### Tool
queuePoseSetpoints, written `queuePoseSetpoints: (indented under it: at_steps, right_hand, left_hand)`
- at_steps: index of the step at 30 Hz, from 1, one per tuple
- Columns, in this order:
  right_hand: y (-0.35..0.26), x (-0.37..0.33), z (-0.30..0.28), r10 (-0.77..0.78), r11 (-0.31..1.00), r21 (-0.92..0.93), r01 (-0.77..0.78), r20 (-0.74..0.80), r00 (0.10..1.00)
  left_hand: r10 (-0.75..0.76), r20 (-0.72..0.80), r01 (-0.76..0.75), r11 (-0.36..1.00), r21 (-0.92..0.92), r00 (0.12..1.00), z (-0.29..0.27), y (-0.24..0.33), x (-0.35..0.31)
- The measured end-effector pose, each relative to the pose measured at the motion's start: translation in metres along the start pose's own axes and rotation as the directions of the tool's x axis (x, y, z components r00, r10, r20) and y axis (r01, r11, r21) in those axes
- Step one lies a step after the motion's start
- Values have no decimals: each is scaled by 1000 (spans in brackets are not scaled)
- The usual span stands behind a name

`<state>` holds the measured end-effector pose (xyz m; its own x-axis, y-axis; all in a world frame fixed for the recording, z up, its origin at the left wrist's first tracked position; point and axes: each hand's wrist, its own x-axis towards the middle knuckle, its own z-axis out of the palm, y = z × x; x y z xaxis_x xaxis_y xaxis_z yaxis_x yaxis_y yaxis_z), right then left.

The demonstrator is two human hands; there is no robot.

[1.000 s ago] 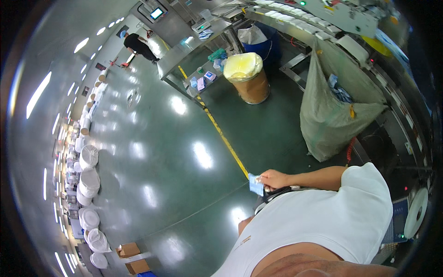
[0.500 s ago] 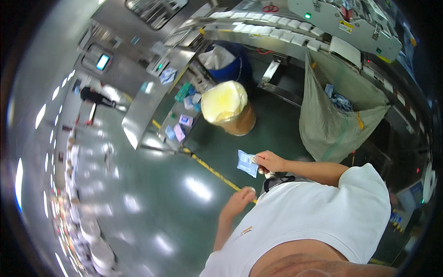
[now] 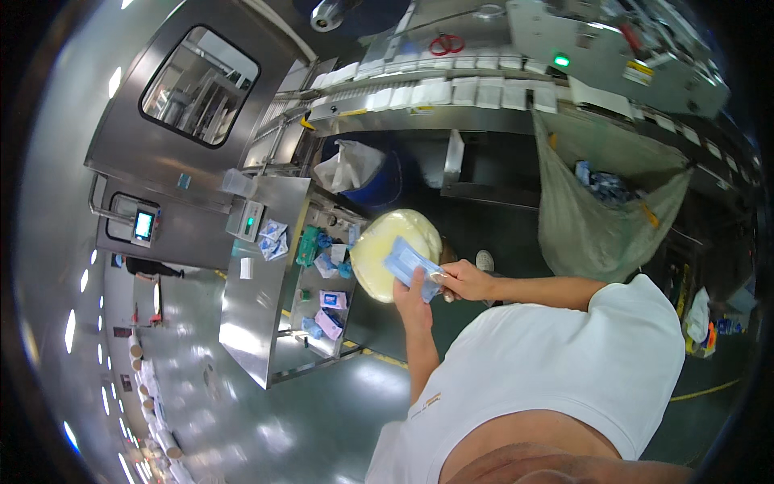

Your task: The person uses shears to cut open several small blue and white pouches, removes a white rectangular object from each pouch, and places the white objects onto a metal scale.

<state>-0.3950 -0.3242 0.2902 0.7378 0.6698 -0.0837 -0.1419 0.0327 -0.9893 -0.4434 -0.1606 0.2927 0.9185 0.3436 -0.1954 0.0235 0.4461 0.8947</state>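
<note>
Both hands meet at one soft blue packet [image 3: 408, 258], held out in front of the body and overlapping, in this view, the yellow wrapped top of a drum [image 3: 373, 262]. Thumb and fingers of the right hand [image 3: 469, 281] are closed in a pinch on its near end; the left hand [image 3: 413, 302] is bent round its lower edge, thumb lying on top, though the undersides of those fingers are hidden. How high the packet sits over the drum I cannot tell. With the two grips so close together, pulling apart could tear the thin wrapper suddenly and let whatever is inside slip out. A loose pinch on such a slick-looking surface could drop it onto the drum's crinkled cover, or past its edge to the floor, near the shoe [image 3: 484, 260]. Similar blue packets [image 3: 274, 239] lie on the steel table [image 3: 250, 323] beside the scale [image 3: 246, 219], and more bluish ones sit in the sagging sack [image 3: 576, 242]; setting this one down among either could mix it up with them. The table's corner juts out near the left forearm, so a wide swing might knock it.
</note>
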Motion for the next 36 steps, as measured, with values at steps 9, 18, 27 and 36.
queuePoseSetpoints:
  at_steps: [9, 18, 27, 36]
  right_hand:
    - [-5, 160, -53, 45, 916, -370, 155, 479, 876]
    - [-152, 210, -237, -673, 605, -789, 108, -434, 599]
    - [-214, 294, -380, -413, 269, -704, -658, -701, 581]
    - [-220, 309, -381, -298, 235, -720, -653, -693, 657]
  left_hand:
    - [-28, -194, 22, 999, -29, 981, -28, 26, 127]
    - [-233, 103, 200, 944, 264, 967, 49, 19, 269]
    - [-405, 595, 18, 836, 548, 694, 146, 5, 385]
    - [-604, 711, 38, 771, 636, 361, 165, -7, 439]
